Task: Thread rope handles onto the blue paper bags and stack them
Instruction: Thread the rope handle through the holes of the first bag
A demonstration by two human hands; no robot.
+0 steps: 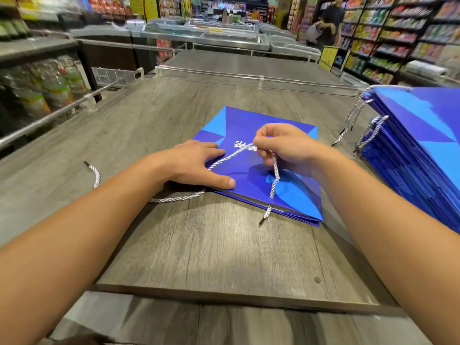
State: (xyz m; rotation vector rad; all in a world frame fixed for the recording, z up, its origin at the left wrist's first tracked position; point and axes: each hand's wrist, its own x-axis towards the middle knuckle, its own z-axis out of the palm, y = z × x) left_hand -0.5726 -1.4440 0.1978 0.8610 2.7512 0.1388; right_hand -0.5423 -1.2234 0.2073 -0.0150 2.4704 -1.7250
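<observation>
a: largest item?
b: grey wood-grain table, shop shelving around it.
a: next?
b: stack of blue bags, far right on the table, rope handles hanging off its left side.
a: the working piece?
b: one blue paper bag, flat, mid-table.
a: hands?
b: left hand flat on the bag's left edge, fingers straight. right hand above the bag, fingers curled, pinching a white rope.
a: smallest?
b: second rope lying on the table, left of the bag.
</observation>
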